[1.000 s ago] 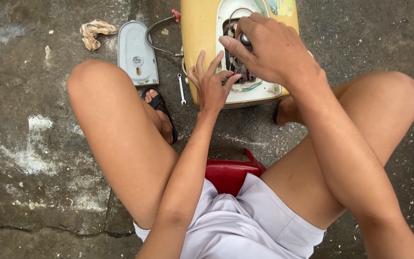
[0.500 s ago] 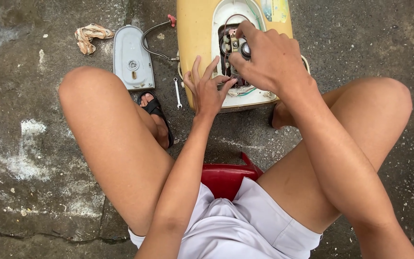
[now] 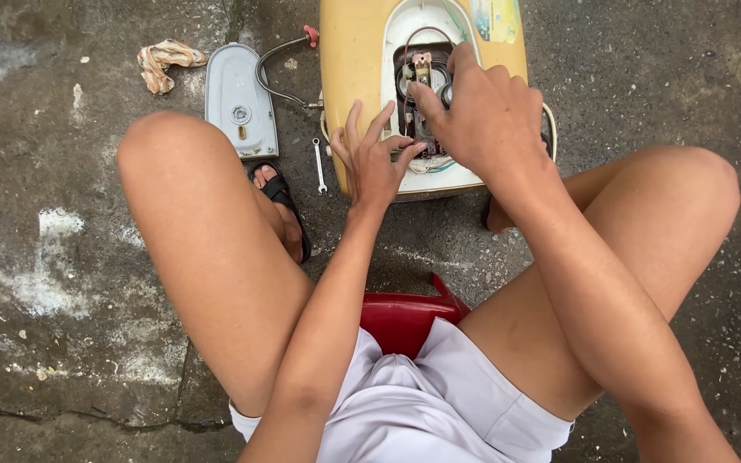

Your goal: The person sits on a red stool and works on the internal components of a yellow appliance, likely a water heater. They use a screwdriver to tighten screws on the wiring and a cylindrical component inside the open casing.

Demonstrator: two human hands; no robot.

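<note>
Sitting on a low red stool (image 3: pixel 405 319) on the wet concrete floor (image 3: pixel 62 257), a person is working at a yellow appliance housing (image 3: pixel 355 69) lying on the floor ahead of the knees; all places below are taken from this housing. Left hand (image 3: pixel 376 154) is resting on the housing's near left part, fingers (image 3: pixel 362 120) spread and loosely open, fingertips touching the rim of the white-edged opening (image 3: pixel 405 34); it is gripping nothing. Right hand (image 3: pixel 482 116) is reaching into that opening from the near right, fingers curled down over the dark wired mechanism (image 3: pixel 418 77) inside. Whether they are pinching a part there cannot be told, since the hand is covering the spot. A thin wire loop is showing above the mechanism, inside the opening.

Just left of the housing a small open-ended wrench (image 3: pixel 319 165) is lying on the floor, apart from both hands. Further left a grey cover plate (image 3: pixel 237 99) is lying flat, with a black cable ending in a red cap (image 3: pixel 310 34) curving between it and the housing. Well left, beyond the plate, a crumpled rag (image 3: pixel 160 62) is lying. A foot in a black sandal (image 3: pixel 280 197) is sitting near the plate's closer end.
</note>
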